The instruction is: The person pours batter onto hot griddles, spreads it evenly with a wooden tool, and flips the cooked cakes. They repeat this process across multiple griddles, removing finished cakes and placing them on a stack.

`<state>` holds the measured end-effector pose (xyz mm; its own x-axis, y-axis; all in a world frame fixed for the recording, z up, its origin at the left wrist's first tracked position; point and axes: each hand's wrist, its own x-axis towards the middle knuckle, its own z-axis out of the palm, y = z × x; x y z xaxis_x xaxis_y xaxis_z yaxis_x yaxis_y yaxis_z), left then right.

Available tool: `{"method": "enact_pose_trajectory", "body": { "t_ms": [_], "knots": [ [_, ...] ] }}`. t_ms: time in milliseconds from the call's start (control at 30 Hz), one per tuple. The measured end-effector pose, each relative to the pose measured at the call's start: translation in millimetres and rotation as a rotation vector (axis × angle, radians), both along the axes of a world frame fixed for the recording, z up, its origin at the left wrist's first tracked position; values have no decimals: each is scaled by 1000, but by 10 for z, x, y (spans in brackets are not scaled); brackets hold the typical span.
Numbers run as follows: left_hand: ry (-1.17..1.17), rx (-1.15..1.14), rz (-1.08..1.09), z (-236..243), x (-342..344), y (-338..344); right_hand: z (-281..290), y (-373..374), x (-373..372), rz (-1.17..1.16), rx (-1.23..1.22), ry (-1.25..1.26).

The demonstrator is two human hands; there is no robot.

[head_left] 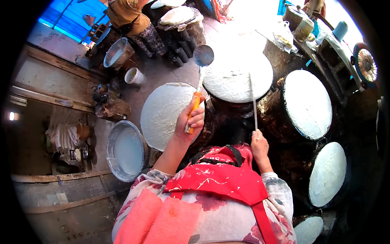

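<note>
V. bright daylight from far side; far ctr blown out, glare swallowing far edge of the middle white disc [237, 85]. Blue tarp [61, 18] far L glows. Near R v. dim, shadow detail lost. Fisheye: black rim, bent edges; ctr fairly sharp.

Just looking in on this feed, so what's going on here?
The left hand holds a ladle upward by its orange handle, and the right hand grips a thin stick reaching over a round white surface; contact isn't clear. More white rounds stand around, with a basin of whitish liquid at left. Another person is behind, upper left.
</note>
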<state>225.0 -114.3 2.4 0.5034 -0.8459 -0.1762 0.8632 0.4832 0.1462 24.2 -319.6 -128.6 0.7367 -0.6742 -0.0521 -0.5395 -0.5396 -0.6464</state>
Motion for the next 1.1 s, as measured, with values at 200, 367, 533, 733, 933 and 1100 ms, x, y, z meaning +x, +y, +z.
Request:
{"method": "enact_pose_trajectory", "body": {
  "t_ms": [200,367,533,733,933,1100],
  "knots": [
    [-39,129,60,34,78,350,156,183,72,92,-68,11],
    [-119,272,150,44,86,716,216,90,62,89,-81,104],
    [-119,346,226,60,20,865,205,247,63,324,-46,-79],
    [-106,325,229,8,-4,960,-54,-107,-5,-45,1045,-284],
    [-85,348,228,1,4,972,62,-38,40,-105,910,-377],
    [-115,332,192,9,53,954,-219,-3,7,-16,994,-302]
  ]
}}
